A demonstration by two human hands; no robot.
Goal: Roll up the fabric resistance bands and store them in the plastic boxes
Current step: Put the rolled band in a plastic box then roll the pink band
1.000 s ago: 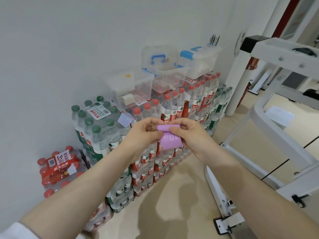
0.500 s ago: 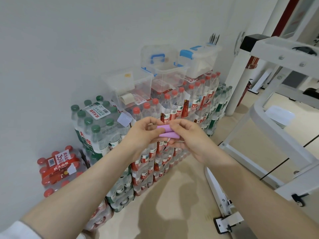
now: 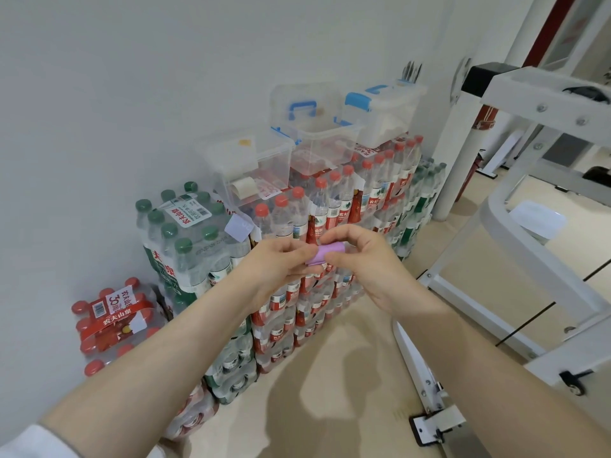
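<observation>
1. The left hand (image 3: 277, 262) pinches the left end of the purple band roll (image 3: 327, 254), fingers pressed on it.
2. The roll sits between both hands, its long axis running left to right, in the air before the bottled-water stack (image 3: 330, 209).
3. The right hand (image 3: 360, 256) pinches the right end.
4. The open plastic box (image 3: 330, 140) lies up and ahead atop the stack; the right hand looks nearer it.

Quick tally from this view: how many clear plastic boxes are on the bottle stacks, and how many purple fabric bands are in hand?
Clear plastic storage boxes: 3 (plain lidded box, open box with blue handle, box with blue latch)
Purple rolled fabric resistance bands: 1
Total: 4
</observation>
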